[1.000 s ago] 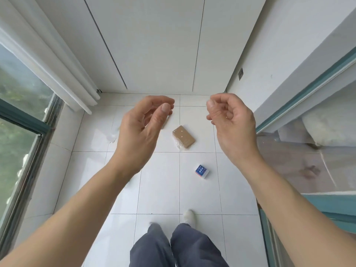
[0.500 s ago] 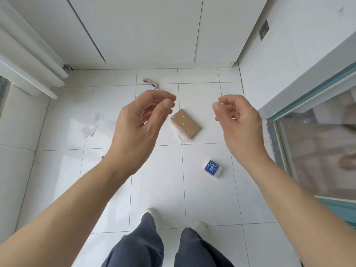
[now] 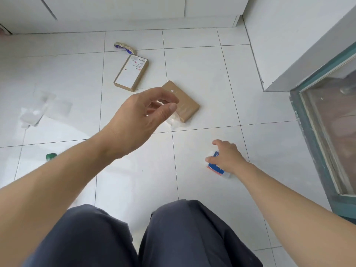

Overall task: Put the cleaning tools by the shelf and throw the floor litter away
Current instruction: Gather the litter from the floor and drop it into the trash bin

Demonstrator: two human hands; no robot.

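Both hold nothing: right hand (image 3: 225,157), spread open, covers the blue box (image 3: 215,168); left hand (image 3: 142,116) hovers loosely curled. A careless pinch could skid the box across the floor (image 3: 208,74).

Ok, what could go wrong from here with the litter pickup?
The right hand covers only part of the small blue-and-white box; a shallow grip might drop it. The clear plastic wrapping barely shows against the white tiles, and the green cap sits partly behind the left forearm; either might get missed.
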